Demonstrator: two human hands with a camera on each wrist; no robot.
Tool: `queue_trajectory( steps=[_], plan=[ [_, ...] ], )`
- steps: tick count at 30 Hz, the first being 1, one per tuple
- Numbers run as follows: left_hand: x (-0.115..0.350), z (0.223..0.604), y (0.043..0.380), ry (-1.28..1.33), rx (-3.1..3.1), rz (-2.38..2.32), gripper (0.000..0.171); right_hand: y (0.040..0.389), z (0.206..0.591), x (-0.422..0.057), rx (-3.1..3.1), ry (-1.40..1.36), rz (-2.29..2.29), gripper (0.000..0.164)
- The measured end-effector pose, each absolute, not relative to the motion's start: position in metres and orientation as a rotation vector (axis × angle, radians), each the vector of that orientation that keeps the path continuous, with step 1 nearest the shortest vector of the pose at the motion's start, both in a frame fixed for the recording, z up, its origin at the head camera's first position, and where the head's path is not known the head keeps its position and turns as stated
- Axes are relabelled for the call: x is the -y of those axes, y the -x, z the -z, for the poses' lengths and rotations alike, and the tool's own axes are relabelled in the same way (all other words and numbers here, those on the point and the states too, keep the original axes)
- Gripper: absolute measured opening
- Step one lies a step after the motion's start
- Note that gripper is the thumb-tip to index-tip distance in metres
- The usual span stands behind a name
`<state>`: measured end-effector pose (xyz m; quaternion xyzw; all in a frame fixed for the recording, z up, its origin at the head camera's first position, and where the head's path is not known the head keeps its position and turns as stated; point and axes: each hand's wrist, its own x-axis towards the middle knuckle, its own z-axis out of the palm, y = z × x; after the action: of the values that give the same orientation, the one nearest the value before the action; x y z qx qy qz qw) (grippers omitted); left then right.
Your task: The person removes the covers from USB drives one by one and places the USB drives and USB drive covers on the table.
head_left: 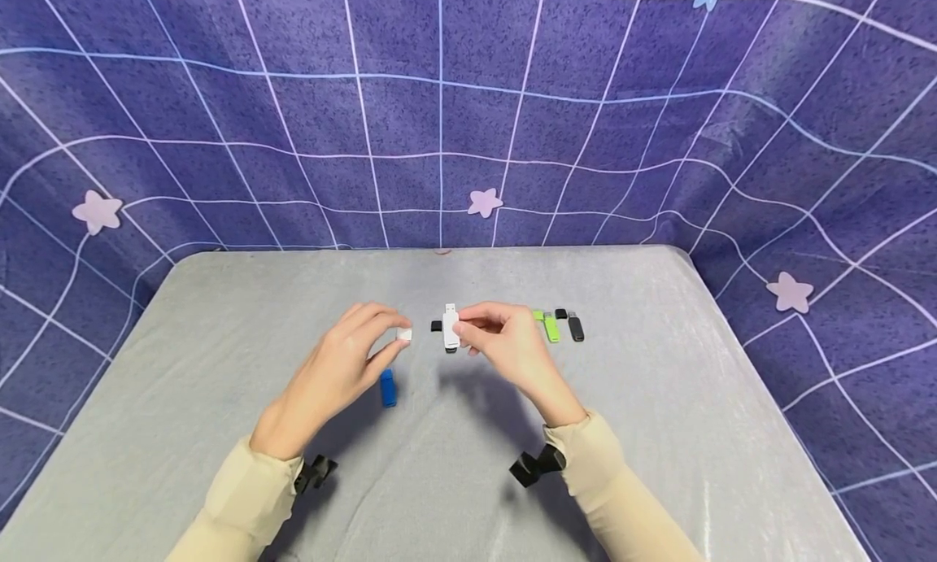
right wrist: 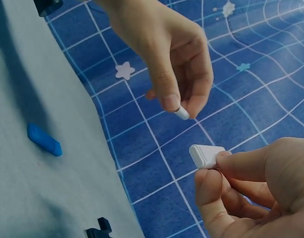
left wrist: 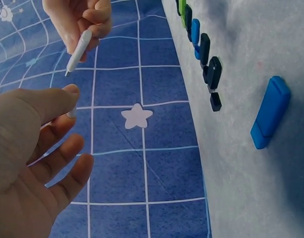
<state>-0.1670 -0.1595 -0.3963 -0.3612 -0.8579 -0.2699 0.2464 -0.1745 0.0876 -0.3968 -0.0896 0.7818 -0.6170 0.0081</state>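
Note:
My left hand (head_left: 322, 379) pinches a small white cap (head_left: 404, 334) between thumb and forefinger. The right hand (head_left: 518, 349) holds a white USB stick (head_left: 451, 333) by its side, its bare metal plug pointing away from me. Cap and stick are apart, both raised above the table; in the right wrist view the stick's rounded end (right wrist: 198, 157) faces the camera. Below the left fingers, a blue USB stick (head_left: 388, 389) lies on the cloth with its cap on. Partly hidden behind the white stick is a dark USB stick (left wrist: 214, 73), with a black cap (head_left: 436, 326) beside it.
Right of the right hand lie an uncapped green USB stick (head_left: 551, 328) and an uncapped black one (head_left: 577, 328), with a black cap (head_left: 561, 313) close by. The left wrist view shows another blue stick (left wrist: 195, 31) in that row. A purple curtain (head_left: 439, 139) encloses the grey table (head_left: 659, 464).

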Motion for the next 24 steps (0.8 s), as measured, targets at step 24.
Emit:
queue_trajectory(
  steps=[24],
  plan=[
    [0.177, 0.410, 0.193, 0.875, 2.464, 0.685, 0.018, 0.206, 0.411, -0.056, -2.388, 0.245, 1.933, 0.013]
  ],
)
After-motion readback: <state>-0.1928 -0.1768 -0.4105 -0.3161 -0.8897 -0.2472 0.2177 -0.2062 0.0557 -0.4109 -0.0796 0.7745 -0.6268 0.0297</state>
